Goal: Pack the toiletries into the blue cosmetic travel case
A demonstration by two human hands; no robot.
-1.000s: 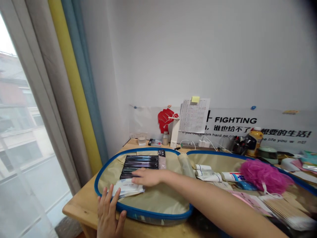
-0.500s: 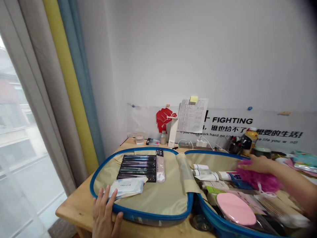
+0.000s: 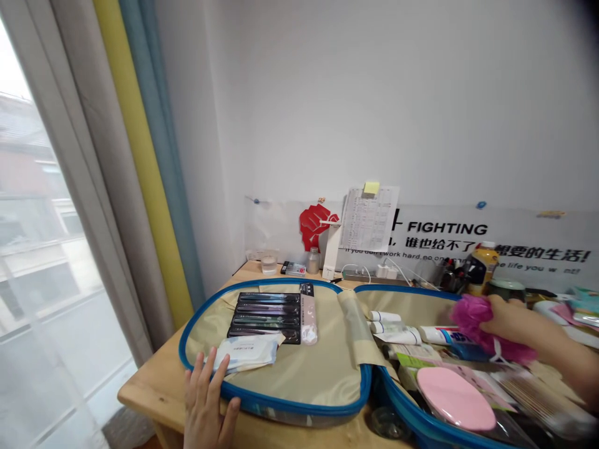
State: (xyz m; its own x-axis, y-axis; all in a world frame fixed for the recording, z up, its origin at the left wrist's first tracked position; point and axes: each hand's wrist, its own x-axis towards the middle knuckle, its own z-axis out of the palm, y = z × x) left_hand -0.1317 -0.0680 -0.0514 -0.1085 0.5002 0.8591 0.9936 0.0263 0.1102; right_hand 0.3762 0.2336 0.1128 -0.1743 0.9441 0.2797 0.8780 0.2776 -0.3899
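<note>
My left hand is open, fingers spread, at the front blue rim of the left half of an open toiletry bag. Its fingertips reach the near edge of a white-and-blue soft pack. Behind that pack lies a carded set of toothbrushes. My right hand is closed on a magenta mesh bath puff over the bag's right half; the puff partly hides the fingers. Around it lie a toothpaste tube, small white tubes, a pink oval pad and a bundle of thin sticks.
A clear round container stands in front of the bag. At the back of the wooden table are a glass cup, a small jar, a white lamp, a power strip and a yellow-labelled bottle.
The view has shifted, so the bag appears slightly further right. My right hand has drawn part of the bath puff up a little. My left hand keeps its place at the rim.
</note>
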